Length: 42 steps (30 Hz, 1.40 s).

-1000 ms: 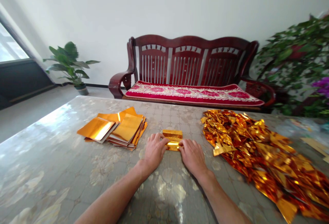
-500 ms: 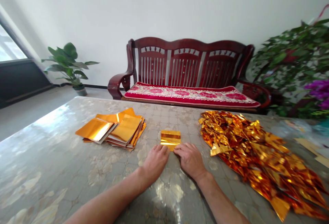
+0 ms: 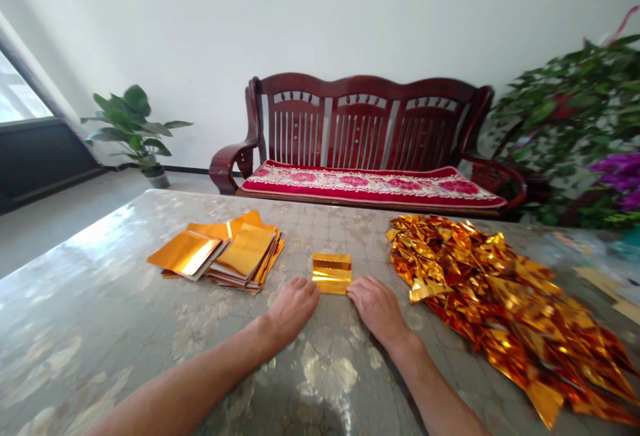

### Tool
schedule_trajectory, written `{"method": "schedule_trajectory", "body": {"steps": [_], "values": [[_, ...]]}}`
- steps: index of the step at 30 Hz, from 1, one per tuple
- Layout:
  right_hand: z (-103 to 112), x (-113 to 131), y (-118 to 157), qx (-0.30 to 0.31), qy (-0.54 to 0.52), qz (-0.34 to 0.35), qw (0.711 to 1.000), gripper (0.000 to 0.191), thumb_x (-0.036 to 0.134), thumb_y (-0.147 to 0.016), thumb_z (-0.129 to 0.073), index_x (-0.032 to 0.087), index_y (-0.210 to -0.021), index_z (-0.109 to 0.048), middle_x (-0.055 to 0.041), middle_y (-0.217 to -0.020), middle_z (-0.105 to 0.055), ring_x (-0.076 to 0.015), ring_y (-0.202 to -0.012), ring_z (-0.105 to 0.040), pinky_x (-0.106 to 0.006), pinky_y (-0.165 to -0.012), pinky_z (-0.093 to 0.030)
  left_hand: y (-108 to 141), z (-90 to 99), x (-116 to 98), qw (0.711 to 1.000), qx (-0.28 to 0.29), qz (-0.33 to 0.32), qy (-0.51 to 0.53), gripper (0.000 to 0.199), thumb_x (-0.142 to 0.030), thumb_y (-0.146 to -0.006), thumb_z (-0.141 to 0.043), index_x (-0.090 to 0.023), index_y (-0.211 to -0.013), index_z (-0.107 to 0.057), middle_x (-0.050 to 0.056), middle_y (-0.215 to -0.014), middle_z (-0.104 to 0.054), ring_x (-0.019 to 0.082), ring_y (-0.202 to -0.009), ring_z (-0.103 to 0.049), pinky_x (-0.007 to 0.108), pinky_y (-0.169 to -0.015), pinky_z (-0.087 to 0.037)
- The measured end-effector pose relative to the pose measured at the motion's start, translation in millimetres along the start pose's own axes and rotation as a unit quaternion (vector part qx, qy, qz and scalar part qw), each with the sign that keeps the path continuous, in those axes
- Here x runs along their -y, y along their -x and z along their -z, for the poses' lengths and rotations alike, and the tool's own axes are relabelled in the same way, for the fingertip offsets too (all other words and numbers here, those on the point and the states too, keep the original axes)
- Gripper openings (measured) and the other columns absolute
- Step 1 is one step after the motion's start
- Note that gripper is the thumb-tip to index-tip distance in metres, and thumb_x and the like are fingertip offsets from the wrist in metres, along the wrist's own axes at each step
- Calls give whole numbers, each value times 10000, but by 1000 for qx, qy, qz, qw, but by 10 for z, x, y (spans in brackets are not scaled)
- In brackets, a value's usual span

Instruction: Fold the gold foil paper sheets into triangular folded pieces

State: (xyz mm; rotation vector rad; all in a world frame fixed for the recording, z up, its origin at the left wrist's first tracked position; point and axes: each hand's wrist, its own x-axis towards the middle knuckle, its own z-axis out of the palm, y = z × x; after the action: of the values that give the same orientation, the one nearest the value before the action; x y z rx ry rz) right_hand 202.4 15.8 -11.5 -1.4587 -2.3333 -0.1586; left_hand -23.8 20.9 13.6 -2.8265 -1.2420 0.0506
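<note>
A small sheet of gold foil paper (image 3: 332,275) lies on the table between my hands, with crosswise crease bands over its surface. My left hand (image 3: 296,304) is at its near left corner, fingers curled together, fingertips at the edge. At the near right corner, my right hand (image 3: 376,306) has thumb and fingers closed on the paper's edge. The undersides of both hands are hidden. To the left sits a loose stack of flat gold foil sheets (image 3: 245,251), some showing pale backs. A large heap of folded gold foil pieces (image 3: 480,289) spreads on the right.
The table (image 3: 125,329) has a shiny, flower-patterned cover. Clear plastic bags (image 3: 575,249) and tan strips (image 3: 600,286) lie at its right side. Beyond it stand a dark red wooden bench (image 3: 357,123) with a floral cushion, a potted plant (image 3: 135,123) and leafy greenery (image 3: 575,103).
My hands have moved apart along the paper's near edge, the left one leftward and the right one rightward, out to the corners. The gold paper stays in place.
</note>
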Motion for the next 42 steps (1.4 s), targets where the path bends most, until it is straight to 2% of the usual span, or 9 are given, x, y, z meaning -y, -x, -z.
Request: {"method": "schedule_trajectory", "body": {"steps": [6,11,15,21,30,36,39,42], "values": [[-53,65,7,-24,82,1,996,193,142,-937,-565,213,-780,-652,-29,-814,-644,-180,-804,-562,-297,-712,-368,-76,74,25,1000,24,-3,-6,102,-115,-925,-543,-130,-976,-629,105,-962,-670,247,-929,-637,367,-834,-507],[-1,48,0,-13,66,-7,998,158,179,-939,-586,227,-809,-661,-15,-836,-656,-177,-823,-575,-298,-698,-362,-125,74,25,1000,14,8,-10,135,-118,-936,-513,-143,-997,-630,105,-956,-673,237,-929,-648,354,-826,-514],[39,56,0,-3,54,-2,999,147,182,-934,-593,252,-834,-675,-8,-850,-667,-182,-829,-582,-300,-662,-354,-168,54,1,999,5,-13,-34,143,-81,-912,-516,-117,-952,-648,129,-905,-685,258,-878,-667,362,-765,-522],[-13,101,-2,-14,102,8,995,213,105,-922,-549,221,-771,-645,-52,-814,-644,-199,-777,-554,-322,-647,-332,-227,34,-9,998,5,-36,-55,146,-59,-896,-511,-95,-930,-649,148,-879,-688,254,-841,-675,343,-719,-511],[-85,83,-36,-53,113,-5,992,192,144,-935,-548,213,-765,-606,-38,-777,-619,-196,-761,-533,-322,-674,-319,-262,25,17,999,20,-27,-43,191,-66,-912,-462,-115,-998,-625,139,-931,-670,263,-886,-649,363,-758,-487],[-132,58,-75,-73,92,-18,993,201,158,-953,-472,205,-789,-578,-43,-772,-599,-197,-763,-523,-311,-690,-332,-276,-3,112,1000,-16,-8,-5,176,-98,-930,-458,-141,-970,-624,121,-942,-662,255,-910,-627,363,-805,-457],[-124,43,-85,-82,66,-33,994,184,155,-944,-448,203,-815,-570,-45,-792,-598,-198,-773,-534,-306,-704,-348,-278,-63,167,998,-58,7,30,155,-124,-910,-483,-161,-939,-631,100,-924,-664,247,-928,-609,360,-829,-458],[-103,18,-90,-105,6,-60,993,180,169,-941,-422,210,-836,-562,-41,-801,-611,-191,-778,-557,-296,-712,-366,-272,-145,181,987,-107,38,118,190,-117,-886,-484,-193,-965,-639,55,-914,-668,204,-932,-603,318,-860,-462]]}}
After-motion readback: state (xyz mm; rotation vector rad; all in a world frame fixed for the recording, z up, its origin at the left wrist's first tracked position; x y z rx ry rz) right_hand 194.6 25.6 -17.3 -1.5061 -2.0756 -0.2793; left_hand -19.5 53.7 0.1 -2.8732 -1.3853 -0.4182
